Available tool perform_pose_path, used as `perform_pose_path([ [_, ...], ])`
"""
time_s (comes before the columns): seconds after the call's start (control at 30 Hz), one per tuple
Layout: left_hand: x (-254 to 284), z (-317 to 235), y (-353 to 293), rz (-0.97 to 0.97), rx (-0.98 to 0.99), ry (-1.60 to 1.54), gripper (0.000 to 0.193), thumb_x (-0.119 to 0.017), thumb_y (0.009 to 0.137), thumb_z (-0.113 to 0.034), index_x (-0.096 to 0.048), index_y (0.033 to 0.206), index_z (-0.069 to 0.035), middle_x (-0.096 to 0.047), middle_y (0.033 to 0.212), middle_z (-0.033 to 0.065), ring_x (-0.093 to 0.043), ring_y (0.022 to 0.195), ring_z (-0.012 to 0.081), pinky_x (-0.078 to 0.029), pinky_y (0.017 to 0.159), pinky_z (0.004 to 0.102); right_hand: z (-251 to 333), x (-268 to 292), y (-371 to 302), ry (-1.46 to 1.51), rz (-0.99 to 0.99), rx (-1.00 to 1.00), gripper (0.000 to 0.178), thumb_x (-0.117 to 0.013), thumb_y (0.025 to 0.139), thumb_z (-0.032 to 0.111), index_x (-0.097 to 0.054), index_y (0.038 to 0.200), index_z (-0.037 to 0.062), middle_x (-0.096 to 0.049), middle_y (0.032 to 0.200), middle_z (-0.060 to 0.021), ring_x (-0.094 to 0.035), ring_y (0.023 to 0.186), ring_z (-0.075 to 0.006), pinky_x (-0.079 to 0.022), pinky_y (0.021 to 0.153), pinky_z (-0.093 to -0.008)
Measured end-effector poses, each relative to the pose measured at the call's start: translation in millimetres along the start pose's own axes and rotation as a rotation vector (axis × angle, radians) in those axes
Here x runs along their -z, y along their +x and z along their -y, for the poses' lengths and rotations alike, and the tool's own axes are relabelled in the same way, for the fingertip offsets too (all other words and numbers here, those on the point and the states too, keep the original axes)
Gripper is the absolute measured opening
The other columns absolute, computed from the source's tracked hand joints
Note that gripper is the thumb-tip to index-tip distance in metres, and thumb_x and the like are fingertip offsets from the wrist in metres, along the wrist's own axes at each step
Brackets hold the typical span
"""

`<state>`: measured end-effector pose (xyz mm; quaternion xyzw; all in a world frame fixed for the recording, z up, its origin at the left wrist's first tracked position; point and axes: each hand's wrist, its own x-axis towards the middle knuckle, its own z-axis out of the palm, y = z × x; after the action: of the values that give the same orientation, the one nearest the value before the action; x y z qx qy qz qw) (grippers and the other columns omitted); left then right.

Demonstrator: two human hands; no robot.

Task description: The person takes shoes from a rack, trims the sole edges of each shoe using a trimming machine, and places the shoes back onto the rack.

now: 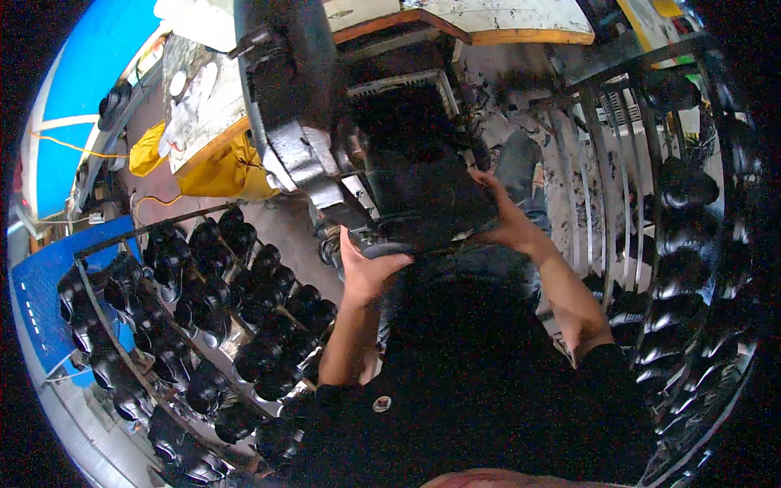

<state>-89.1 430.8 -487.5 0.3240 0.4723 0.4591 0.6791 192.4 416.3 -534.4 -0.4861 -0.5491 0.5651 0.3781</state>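
Both my hands hold a black shoe (423, 195) in front of a dark metal machine (297, 106). My left hand (366, 268) grips its lower left end, near the machine's grey arm. On the shoe's right side my right hand (508, 220) presses, fingers spread along the edge. My forearms rise from my black sleeves at the bottom of the view. The part of the shoe facing the machine is too dark to make out.
A metal rack (138, 342) at the left carries several rows of black shoes (268, 285). Another rack (618, 163) with black shoes (683, 187) curves along the right. A yellow cloth (220, 167) and a stained board (195, 98) lie behind the machine.
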Motion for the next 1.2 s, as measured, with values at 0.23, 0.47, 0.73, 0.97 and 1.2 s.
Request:
perform_pose_path([
  [0.23,12,28,-2,-0.023,0.010,0.282,0.054,-0.079,0.064,0.006,-0.058,0.114,0.002,-0.065,0.107,0.0112,-0.066,0.090,0.0240,-0.056,0.075,0.0369,10,76,-28,-0.070,-0.098,-0.060,0.087,-0.082,0.059,-0.004,-0.048,0.138,0.0078,-0.056,0.137,-0.0079,-0.050,0.130,-0.0222,-0.036,0.113,-0.0367],
  [0.47,-20,22,-6,-0.017,0.132,-0.337,0.053,-0.076,0.071,0.002,-0.055,0.119,0.000,-0.063,0.108,0.0078,-0.063,0.096,0.0218,-0.053,0.080,0.0344,98,100,-6,-0.088,-0.265,0.043,0.094,-0.074,0.048,-0.009,-0.050,0.137,0.0046,-0.061,0.127,-0.0105,-0.056,0.122,-0.0230,-0.042,0.107,-0.0364],
  [0.73,-2,68,19,0.048,0.209,-0.076,0.048,-0.072,0.084,-0.011,-0.053,0.128,-0.004,-0.062,0.115,0.0072,-0.060,0.096,0.0201,-0.051,0.081,0.0327,72,90,-72,-0.089,-0.479,0.109,0.080,-0.078,0.051,-0.006,-0.057,0.128,0.0032,-0.063,0.126,-0.0093,-0.058,0.120,-0.0221,-0.043,0.106,-0.0370],
  [0.97,-38,60,50,0.125,0.223,0.250,0.044,-0.064,0.096,-0.015,-0.051,0.135,0.000,-0.064,0.123,0.0136,-0.062,0.111,0.0198,-0.050,0.093,0.0322,99,104,-125,-0.375,-0.820,0.149,0.068,-0.087,0.065,0.017,-0.056,0.124,0.0008,-0.060,0.122,-0.0116,-0.057,0.115,-0.0246,-0.044,0.100,-0.0375],
  [1.2,7,134,68,0.498,-0.051,0.900,0.059,-0.064,0.093,-0.009,-0.039,0.147,0.000,-0.045,0.147,0.0221,-0.047,0.134,0.0345,-0.035,0.113,0.0415,65,171,-101,-1.347,-1.377,0.223,0.066,-0.085,0.061,0.004,-0.061,0.122,0.0095,-0.056,0.117,-0.0141,-0.053,0.111,-0.0341,-0.046,0.097,-0.0421],
])
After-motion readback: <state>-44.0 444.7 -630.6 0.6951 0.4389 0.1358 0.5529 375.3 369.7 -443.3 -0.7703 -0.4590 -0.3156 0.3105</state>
